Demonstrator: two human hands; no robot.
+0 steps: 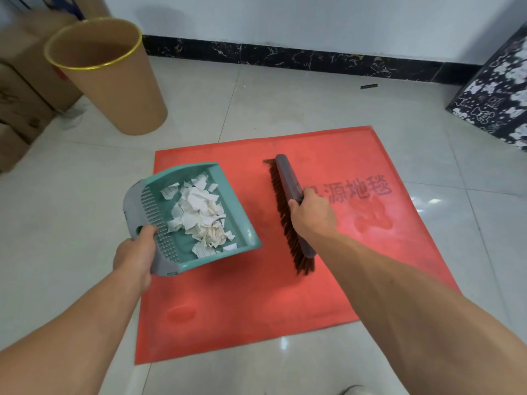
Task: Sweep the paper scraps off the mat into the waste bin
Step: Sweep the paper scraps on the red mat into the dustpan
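A red mat (256, 295) lies on the tiled floor. My left hand (135, 256) grips the grey handle end of a teal dustpan (245, 238), held over the mat's left edge. White paper scraps (199, 215) are piled inside the pan. My right hand (312, 213) holds a grey brush (288, 178) with brown bristles, which rests on the mat's middle, to the right of the dustpan. No loose scraps show on the mat. The tan waste bin (114, 89) with a gold rim stands at the back left, off the mat.
Cardboard boxes (20, 89) stand at the far left behind the bin. A black box with white prints (496, 86) sits at the back right. A small dark object (368, 86) lies on the floor near the black skirting.
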